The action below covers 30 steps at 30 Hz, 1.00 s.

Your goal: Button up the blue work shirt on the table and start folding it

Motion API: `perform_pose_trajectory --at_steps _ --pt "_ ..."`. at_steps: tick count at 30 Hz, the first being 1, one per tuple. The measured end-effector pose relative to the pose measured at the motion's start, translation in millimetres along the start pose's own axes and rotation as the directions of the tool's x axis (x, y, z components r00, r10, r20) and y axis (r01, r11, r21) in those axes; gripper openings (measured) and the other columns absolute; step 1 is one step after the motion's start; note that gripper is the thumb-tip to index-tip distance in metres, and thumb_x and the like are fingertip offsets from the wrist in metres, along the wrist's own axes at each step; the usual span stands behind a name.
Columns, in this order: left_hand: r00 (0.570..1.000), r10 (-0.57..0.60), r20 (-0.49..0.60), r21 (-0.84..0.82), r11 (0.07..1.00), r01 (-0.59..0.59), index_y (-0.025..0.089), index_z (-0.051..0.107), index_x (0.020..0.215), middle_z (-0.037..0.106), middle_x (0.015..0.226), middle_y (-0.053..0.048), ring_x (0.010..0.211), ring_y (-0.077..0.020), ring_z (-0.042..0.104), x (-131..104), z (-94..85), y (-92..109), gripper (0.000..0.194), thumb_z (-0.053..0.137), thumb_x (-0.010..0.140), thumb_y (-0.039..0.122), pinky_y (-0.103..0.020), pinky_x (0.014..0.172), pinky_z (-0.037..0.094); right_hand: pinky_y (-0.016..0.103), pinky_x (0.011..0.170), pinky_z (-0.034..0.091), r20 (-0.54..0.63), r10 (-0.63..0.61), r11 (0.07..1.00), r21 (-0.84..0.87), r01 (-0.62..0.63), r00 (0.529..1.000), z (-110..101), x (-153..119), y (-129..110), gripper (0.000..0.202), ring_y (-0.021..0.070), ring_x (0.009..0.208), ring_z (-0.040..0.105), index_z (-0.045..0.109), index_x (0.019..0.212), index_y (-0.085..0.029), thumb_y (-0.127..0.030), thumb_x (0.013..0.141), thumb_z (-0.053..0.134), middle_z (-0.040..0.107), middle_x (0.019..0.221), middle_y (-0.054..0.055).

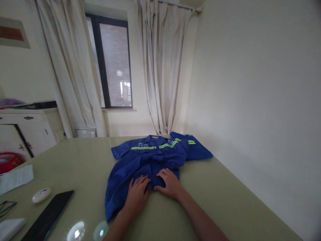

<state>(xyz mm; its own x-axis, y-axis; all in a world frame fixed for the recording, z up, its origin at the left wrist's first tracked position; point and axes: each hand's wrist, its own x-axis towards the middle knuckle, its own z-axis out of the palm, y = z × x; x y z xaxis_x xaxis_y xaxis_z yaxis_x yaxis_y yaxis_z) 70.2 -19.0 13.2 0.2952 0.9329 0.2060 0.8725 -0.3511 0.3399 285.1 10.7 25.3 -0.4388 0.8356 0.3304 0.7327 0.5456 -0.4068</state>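
A blue short-sleeved work shirt [146,157] with yellow-green reflective stripes lies front up and rumpled on the green table [82,157], its collar toward the window. My left hand [137,194] rests on the lower part of the shirt, fingers spread. Close beside it on the right, my right hand [168,183] touches the shirt near its bottom edge, fingers bent and apart. Behind the shirt's right side lies another blue garment [199,150] with a similar stripe, partly covered by it.
On the table's left are a black flat device [48,216], a white oval object [41,195], papers [17,179], dark-framed glasses [7,208] and a white object [11,228]. A wall [255,117] borders the right edge; curtains [163,67] hang behind.
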Motion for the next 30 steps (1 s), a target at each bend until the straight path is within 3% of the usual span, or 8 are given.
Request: perform_pose_trajectory --at_steps 4,6,10,15,21,26,30 --pt "0.995 -0.037 -0.092 -0.032 0.999 0.034 0.026 0.070 0.121 0.070 0.130 -0.008 0.124 -0.0265 0.062 14.7 -5.5 -1.7 0.036 0.045 0.095 0.019 -0.056 0.115 0.034 0.035 0.099 0.042 -0.004 0.035 0.999 0.037 -0.035 0.999 1.5 -10.8 -5.2 0.028 0.0244 0.111 0.058 0.069 0.116 -0.025 -0.041 0.096 0.058 0.069 0.115 0.007" --pt "0.992 -0.027 -0.121 -0.099 0.995 0.015 0.025 0.071 0.117 0.073 0.123 -0.008 0.119 -0.0254 0.064 12.9 -9.4 -2.7 0.034 0.046 0.095 0.021 -0.054 0.115 0.035 0.034 0.092 0.045 -0.096 0.088 0.988 0.136 -0.074 0.992 1.0 -9.4 -6.7 0.027 0.0224 0.100 0.061 0.072 0.102 -0.024 -0.036 0.102 0.048 0.071 0.102 0.006" --pt "0.983 0.031 -0.182 -0.224 0.972 -0.072 0.027 0.073 0.109 0.076 0.111 -0.003 0.111 -0.0239 0.067 3.5 -19.2 -1.8 0.031 0.047 0.092 0.020 -0.057 0.117 0.033 0.031 0.078 0.048 -0.279 0.276 0.892 0.430 -0.137 0.920 -3.7 -4.7 -8.3 0.042 0.0204 0.081 0.062 0.068 0.082 -0.022 -0.051 0.102 0.045 0.068 0.084 0.004" --pt "0.966 0.094 -0.240 -0.363 0.914 -0.179 0.026 0.072 0.107 0.075 0.106 -0.006 0.101 -0.0230 0.068 -1.9 -21.3 3.8 0.028 0.050 0.092 0.020 -0.039 0.092 0.055 0.030 0.079 0.050 -0.302 0.392 0.795 0.586 -0.154 0.869 -12.5 -9.2 -20.0 0.039 0.0222 0.088 0.064 0.074 0.094 -0.023 -0.058 0.094 0.057 0.073 0.093 0.004" --pt "0.886 0.280 -0.370 -0.219 0.900 -0.376 0.028 0.069 0.116 0.077 0.105 -0.003 0.097 -0.0204 0.069 -9.1 -15.1 -0.2 0.045 0.052 0.082 0.004 -0.034 0.089 0.056 0.027 0.074 0.046 -0.274 0.291 0.811 0.578 -0.085 0.917 -17.4 -14.0 -42.8 0.027 0.0174 0.079 0.061 0.072 0.088 -0.021 -0.046 0.093 0.063 0.068 0.082 0.001" --pt "0.810 0.317 -0.494 -0.125 0.896 -0.427 0.027 0.073 0.110 0.074 0.108 -0.005 0.100 -0.0208 0.067 -9.7 -23.1 -1.5 0.030 0.055 0.091 0.011 -0.036 0.091 0.054 0.025 0.068 0.044 -0.212 0.227 0.774 0.632 -0.044 0.950 -12.9 -14.8 -45.9 0.020 0.0150 0.075 0.058 0.073 0.089 -0.021 -0.040 0.090 0.068 0.066 0.082 0.000" --pt "0.785 0.316 -0.533 -0.112 0.893 -0.436 0.026 0.073 0.105 0.075 0.096 -0.004 0.091 -0.0193 0.067 -8.3 -25.7 -0.1 0.018 0.060 0.094 0.019 -0.033 0.084 0.054 0.024 0.063 0.043 -0.151 0.217 0.741 0.669 -0.062 0.964 -9.1 -15.1 -43.7 0.018 0.0138 0.069 0.057 0.074 0.091 -0.021 -0.039 0.088 0.071 0.065 0.078 -0.002"
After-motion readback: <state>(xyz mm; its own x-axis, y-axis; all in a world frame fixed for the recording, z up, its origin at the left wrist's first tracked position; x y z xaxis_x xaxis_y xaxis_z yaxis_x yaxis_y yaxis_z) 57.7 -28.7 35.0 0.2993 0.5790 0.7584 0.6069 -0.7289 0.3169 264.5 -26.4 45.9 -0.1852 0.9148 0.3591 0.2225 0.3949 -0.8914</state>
